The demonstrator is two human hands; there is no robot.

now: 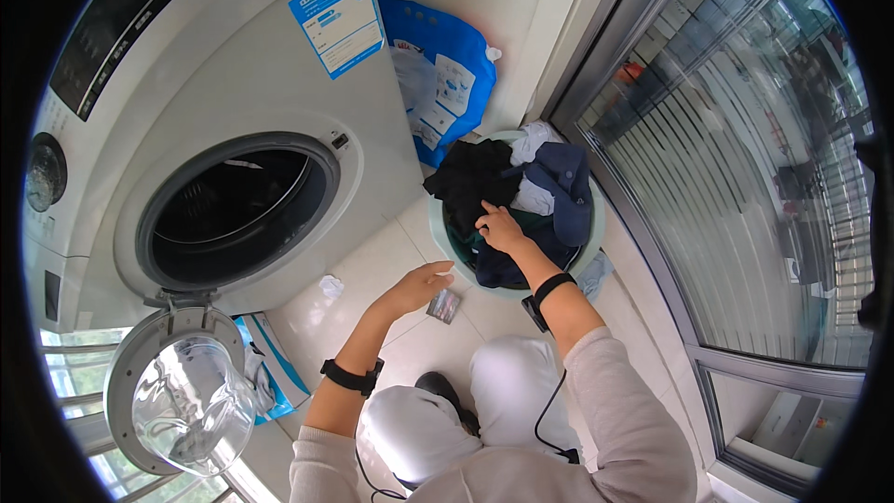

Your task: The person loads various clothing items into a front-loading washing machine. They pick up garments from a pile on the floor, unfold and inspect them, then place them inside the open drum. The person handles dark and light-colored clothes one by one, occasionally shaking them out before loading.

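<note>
A pale green plastic basin [596,213] on the floor holds a heap of clothes. My right hand [499,227] is over the heap, at the edge of a black garment [469,178], with its index finger extended; whether it pinches any cloth I cannot tell. Dark blue cloth [562,185] and white cloth [534,197] lie beside the black one. My left hand [421,286] hovers left of the basin with fingers apart and nothing in it. To the left stands a front-loading washing machine [377,175], its round glass door [192,405] swung open and its drum [237,199] dark inside.
A blue plastic container [482,84] with papers stands behind the basin. Crumpled white paper [331,286] and a small printed packet [443,306] lie on the tiles. A blue and white package [276,370] sits near the door. Sliding glass panels [698,154] rise at the right.
</note>
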